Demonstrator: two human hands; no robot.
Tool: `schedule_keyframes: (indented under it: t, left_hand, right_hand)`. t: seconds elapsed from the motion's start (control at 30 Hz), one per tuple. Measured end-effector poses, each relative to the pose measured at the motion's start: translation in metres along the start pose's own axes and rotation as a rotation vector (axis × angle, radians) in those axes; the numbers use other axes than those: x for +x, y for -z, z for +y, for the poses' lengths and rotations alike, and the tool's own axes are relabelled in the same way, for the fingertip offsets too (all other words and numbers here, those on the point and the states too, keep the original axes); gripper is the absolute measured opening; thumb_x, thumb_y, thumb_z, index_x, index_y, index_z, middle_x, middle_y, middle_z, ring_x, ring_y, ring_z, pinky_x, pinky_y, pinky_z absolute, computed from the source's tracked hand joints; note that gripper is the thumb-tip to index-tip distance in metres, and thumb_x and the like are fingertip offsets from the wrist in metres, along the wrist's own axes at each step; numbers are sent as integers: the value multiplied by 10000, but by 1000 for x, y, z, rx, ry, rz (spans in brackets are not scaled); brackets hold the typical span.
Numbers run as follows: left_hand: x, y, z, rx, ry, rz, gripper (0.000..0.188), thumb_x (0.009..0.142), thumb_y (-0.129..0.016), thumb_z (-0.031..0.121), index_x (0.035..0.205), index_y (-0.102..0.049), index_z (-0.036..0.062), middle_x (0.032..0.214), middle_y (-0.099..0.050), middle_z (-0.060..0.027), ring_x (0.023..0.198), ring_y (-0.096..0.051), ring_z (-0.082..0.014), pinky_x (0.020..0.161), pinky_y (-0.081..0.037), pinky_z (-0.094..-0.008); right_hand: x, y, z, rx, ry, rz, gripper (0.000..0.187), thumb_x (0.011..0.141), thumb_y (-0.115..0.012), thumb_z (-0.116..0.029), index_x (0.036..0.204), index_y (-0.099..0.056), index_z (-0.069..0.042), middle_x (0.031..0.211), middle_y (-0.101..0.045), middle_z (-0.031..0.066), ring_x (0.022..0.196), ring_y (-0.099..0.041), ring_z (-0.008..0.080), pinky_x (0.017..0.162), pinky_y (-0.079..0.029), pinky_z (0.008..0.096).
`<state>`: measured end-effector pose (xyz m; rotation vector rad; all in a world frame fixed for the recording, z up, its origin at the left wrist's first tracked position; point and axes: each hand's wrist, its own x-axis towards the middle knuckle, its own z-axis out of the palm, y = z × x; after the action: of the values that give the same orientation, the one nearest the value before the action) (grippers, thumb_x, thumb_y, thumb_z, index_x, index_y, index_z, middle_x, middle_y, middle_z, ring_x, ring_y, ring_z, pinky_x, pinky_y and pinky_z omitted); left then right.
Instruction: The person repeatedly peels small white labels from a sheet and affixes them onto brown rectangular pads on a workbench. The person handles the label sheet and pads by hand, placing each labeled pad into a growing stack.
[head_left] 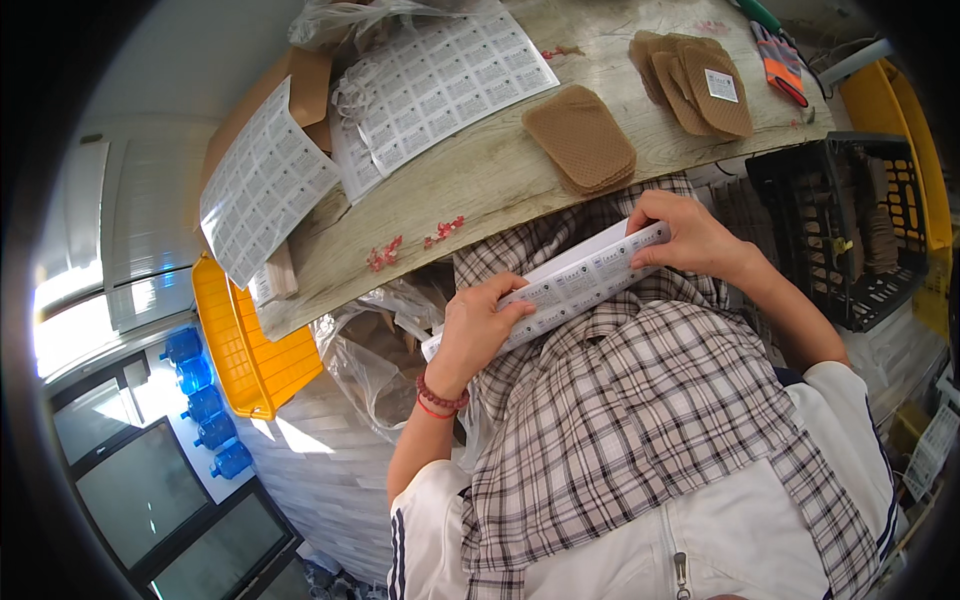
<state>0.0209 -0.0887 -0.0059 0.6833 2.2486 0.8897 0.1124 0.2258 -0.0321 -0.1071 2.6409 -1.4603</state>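
Note:
A folded or rolled sheet of printed labels [575, 285] lies slantwise above my lap, over a checked apron. At its left end my left hand [482, 318] grips it, thumb on top. My right hand [682, 235] pinches the far right end between thumb and fingers. Beyond my hands, on the wooden table [440, 265], sits a stack of brown textured rounded pads [580, 135]. Farther right is a second, fanned-out pile of such pads [680, 75], the top one bearing a white label [721, 86].
Flat label sheets [450, 85] cover the table's far left, one sheet [268, 180] leaning on a cardboard box [312, 90]. A black crate [850, 220] stands right; a yellow crate [250, 345] and clear plastic bag [365, 350] are left. Gloves [780, 65] lie far right.

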Motion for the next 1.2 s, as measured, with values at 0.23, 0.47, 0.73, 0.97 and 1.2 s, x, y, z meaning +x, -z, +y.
schedule_keyframes:
  t: [0.23, 0.47, 0.73, 0.97, 1.2]
  left_hand:
    - [35, -34, 40, 64, -376, 229, 256, 903, -717, 118, 1144, -705, 32, 971, -693, -131, 882, -683, -291, 776, -530, -360]
    - [54, -53, 33, -93, -335, 418, 163, 909, -714, 64, 1063, -747, 23, 954, -739, -131, 818, -707, -235, 733, -546, -326]
    - [60, -47, 34, -129, -277, 360, 168, 898, -722, 48, 1060, -760, 23, 943, -748, -122, 803, -704, -196, 725, -540, -292]
    - [68, -43, 28, -319, -119, 238, 170, 892, -730, 49, 1052, -766, 0, 907, -760, -93, 790, -679, -124, 715, -528, -265]
    - [78, -36, 27, -386, 27, 101, 192, 889, -740, 100, 1044, -763, -11, 860, -754, -82, 758, -660, -107, 694, -514, -262]
  right_hand:
    - [10, -21, -8, 425, -197, 6, 247, 774, -828, -63, 928, -643, -9, 859, -686, 67, 812, -646, 125, 721, -520, 292]
    - [4, -16, 16, 381, 7, 257, 331, 870, -725, 36, 1194, -700, -27, 1082, -668, 74, 952, -646, 132, 826, -530, 278]
    - [11, -19, 4, -3, 104, 384, 298, 825, -764, 37, 1107, -754, -58, 1002, -666, 75, 860, -659, 174, 755, -541, 281]
    - [13, -25, 11, -273, 329, 509, 266, 784, -792, 41, 1023, -778, -76, 978, -670, 72, 831, -673, 196, 696, -552, 289]
    - [10, -38, 12, -116, 228, 546, 210, 789, -785, 48, 973, -768, -54, 1024, -676, 99, 877, -664, 217, 716, -544, 292]
